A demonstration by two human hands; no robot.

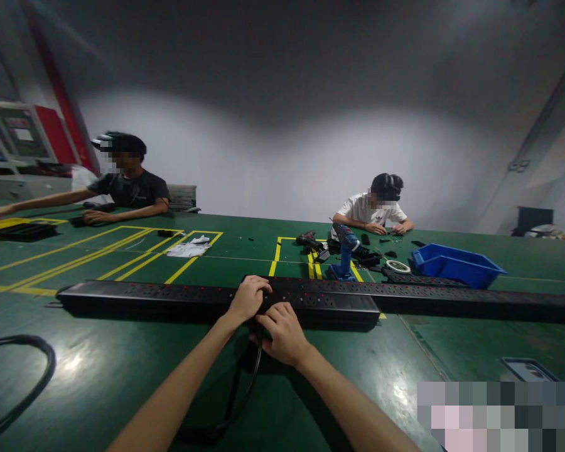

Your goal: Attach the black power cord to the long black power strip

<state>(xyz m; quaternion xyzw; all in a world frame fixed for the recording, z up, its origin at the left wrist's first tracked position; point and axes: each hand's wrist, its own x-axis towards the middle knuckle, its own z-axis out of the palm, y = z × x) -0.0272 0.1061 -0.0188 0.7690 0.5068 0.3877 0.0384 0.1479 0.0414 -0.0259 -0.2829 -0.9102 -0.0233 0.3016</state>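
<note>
One power strip (160,294) lies under my left hand (249,299), the cable (258,358) beside my right hand (283,334); fingers curl, grips unclear.

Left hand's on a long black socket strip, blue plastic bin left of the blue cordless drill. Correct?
Wrong side: the head view shows the blue plastic bin right of the blue cordless drill. The left hand is on the black strip.

Beyond the far edge of my green desk (136,364) I see a grey wall (263,163), pale below and dim above, and a chair (183,196) left of centre.
</note>
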